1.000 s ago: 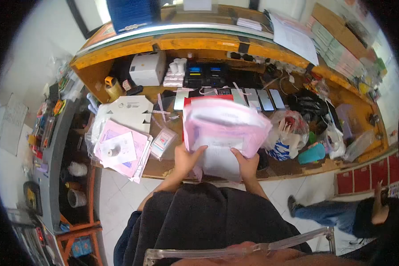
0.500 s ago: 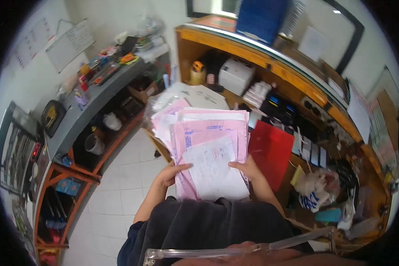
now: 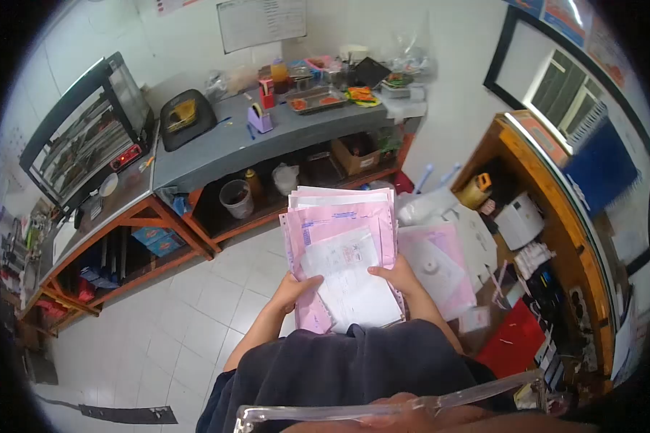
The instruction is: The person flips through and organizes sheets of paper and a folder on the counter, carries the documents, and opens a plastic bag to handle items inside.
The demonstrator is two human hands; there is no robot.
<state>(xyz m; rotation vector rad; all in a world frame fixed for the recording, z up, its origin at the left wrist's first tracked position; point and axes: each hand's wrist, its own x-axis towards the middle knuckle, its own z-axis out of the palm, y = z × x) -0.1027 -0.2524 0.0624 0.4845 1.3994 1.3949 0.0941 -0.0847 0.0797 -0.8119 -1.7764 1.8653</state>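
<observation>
A stack of pink and white papers [image 3: 339, 216] is held upright in front of my body, with a smaller white sheet [image 3: 350, 281] on top. My left hand [image 3: 294, 290] grips its left edge, the thumb lying over the front. On the opposite edge my right hand [image 3: 399, 276] pinches the same stack, thumb on the white sheet. The fingers behind the papers are hidden. Beyond my right hand, more pink and white papers [image 3: 451, 289] lie on the wooden desk, a small roll [image 3: 430, 266] on them.
A grey counter [image 3: 217, 148] runs ahead, with a black tray [image 3: 188, 119], a purple tape dispenser [image 3: 260, 120] and a metal tray [image 3: 316, 100]. A glass display case [image 3: 87, 137] stands left. On the right are a red folder [image 3: 511, 339] and a white printer [image 3: 520, 221]. Tiled floor [image 3: 188, 310] shows lower left.
The view has swung left from the wooden desk towards the grey counter. The stack, earlier tilted and blurred with its pages bent, now faces me flat, still between both hands.
</observation>
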